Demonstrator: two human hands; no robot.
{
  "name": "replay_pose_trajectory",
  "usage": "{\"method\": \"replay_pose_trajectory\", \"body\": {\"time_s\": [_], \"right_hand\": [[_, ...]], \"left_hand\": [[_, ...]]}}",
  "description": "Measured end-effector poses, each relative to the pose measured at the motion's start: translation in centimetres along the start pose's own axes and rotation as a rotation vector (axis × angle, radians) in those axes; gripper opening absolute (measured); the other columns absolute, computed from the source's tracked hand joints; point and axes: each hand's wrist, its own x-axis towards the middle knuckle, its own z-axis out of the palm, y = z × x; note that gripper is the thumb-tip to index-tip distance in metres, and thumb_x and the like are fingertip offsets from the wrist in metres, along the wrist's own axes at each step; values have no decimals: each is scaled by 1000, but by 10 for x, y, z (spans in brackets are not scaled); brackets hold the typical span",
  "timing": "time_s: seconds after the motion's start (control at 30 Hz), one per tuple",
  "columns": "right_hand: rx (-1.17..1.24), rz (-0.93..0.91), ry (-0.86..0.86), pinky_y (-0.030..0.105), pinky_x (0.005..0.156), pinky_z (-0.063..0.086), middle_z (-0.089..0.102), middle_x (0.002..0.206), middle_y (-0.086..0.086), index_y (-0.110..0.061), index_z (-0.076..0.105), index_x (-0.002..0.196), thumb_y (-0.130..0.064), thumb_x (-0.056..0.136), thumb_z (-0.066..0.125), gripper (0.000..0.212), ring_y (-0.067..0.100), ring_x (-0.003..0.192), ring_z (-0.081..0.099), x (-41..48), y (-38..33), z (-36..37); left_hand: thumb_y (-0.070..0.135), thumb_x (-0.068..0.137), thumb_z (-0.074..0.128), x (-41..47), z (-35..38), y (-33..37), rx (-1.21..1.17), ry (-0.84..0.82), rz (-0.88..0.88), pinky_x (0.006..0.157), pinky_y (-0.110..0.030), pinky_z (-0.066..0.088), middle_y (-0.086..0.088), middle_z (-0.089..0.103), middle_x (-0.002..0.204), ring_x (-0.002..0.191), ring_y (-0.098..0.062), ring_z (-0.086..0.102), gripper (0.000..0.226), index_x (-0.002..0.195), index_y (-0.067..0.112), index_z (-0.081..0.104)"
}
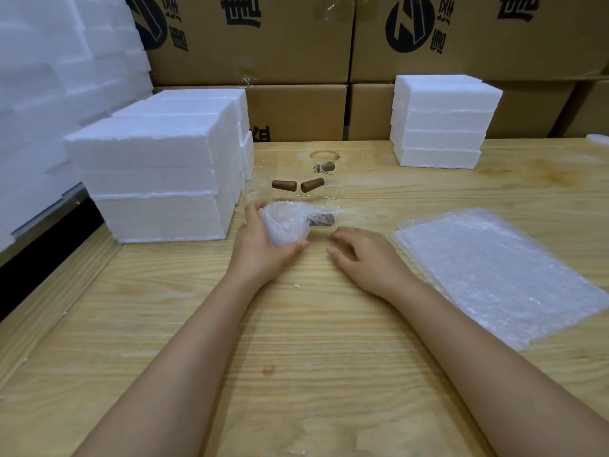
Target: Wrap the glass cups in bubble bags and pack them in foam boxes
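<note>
My left hand [260,242] grips a glass cup wrapped in a bubble bag [286,225] on the wooden table; its brown handle [324,220] sticks out to the right inside the wrap. My right hand [362,255] rests on the table just right of the cup, fingers loosely curled and holding nothing. Behind the wrapped cup stand unwrapped clear glass cups [313,184] with brown handles. A pile of flat bubble bags [494,272] lies to the right. Stacked white foam boxes [158,179] stand to the left, and another stack [441,127] at the back right.
Printed cardboard cartons [296,44] form a wall behind the table. More white foam pieces [49,77] are piled high at the far left. The table's left edge [49,285] drops to a dark gap.
</note>
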Motion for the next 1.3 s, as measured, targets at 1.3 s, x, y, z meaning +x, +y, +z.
{"method": "replay_pose_trajectory", "body": {"time_s": [1.3], "right_hand": [[708,703,785,26,64,40,53,113,-6,-32,33,142,-7,84,43,64,8,80,49,185,225,-164]], "left_hand": [[-12,89,30,220,202,170,-440,-523,-17,86,-36,50,6,20,160,102,-8,54,86,153,41,6]]}}
